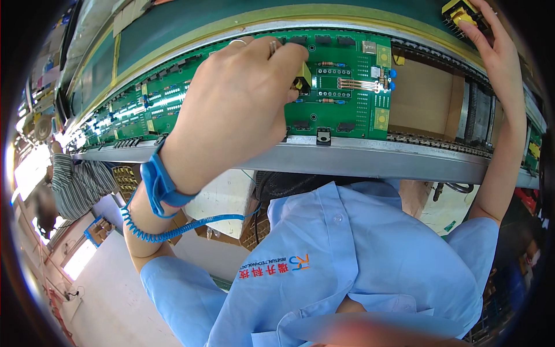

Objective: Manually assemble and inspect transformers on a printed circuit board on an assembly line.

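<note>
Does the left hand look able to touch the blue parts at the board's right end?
Probably yes: nothing covers the blue parts, and the left hand is nearby, though its fingers are on a yellow-black component.

Ring: a narrow pale band point(237, 41) circled a finger of the left hand point(243, 95), behind the fingertips.
Wrist strap: a bright blue band point(159, 180) with a boxy fitting wrapped the wrist, back from the left fingers.
Cord: a tightly coiled blue lead point(173, 233), farther from those fingers than the strap, straightened toward one end.
Sleeves: short and light blue, the left sleeve point(179, 286) and right sleeve point(471, 248) sat well behind the fingers.
Shirt: light blue point(399, 248), beyond the fingers' reach, it showed a placket, a round button point(338, 218) and an orange-and-blue emblem point(299, 262) beside red characters point(266, 270).
</note>
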A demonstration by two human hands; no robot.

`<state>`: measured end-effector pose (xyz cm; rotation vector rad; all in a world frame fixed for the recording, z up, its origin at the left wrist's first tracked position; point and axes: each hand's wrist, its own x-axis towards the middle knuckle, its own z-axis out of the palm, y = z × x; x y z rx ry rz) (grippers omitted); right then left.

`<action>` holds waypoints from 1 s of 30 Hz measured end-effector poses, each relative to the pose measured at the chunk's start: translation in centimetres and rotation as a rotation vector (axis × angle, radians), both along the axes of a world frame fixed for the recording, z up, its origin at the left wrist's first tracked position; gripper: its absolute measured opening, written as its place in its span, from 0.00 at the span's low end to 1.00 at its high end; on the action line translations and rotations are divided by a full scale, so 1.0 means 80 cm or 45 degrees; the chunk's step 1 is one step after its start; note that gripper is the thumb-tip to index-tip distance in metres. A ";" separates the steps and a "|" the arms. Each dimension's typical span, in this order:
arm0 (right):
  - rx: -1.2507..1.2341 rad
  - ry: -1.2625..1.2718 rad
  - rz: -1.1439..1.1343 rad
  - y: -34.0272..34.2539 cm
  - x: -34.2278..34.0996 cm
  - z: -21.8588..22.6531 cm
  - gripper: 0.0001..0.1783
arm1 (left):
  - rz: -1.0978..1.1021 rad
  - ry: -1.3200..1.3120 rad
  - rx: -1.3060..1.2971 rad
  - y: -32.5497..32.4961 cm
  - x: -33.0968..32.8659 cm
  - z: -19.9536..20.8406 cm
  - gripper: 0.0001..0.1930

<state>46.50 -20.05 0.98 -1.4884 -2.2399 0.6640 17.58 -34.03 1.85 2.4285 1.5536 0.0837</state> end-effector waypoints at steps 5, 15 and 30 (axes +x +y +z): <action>0.236 -0.229 0.080 0.033 0.057 -0.040 0.16 | -0.067 -0.009 0.102 -0.001 0.003 -0.003 0.21; -0.007 0.357 0.032 -0.007 0.017 0.007 0.17 | -0.116 -0.100 0.425 -0.002 0.015 -0.023 0.19; -0.529 1.066 0.269 -0.032 0.079 -0.003 0.25 | 0.133 -0.273 0.649 0.142 0.101 0.052 0.08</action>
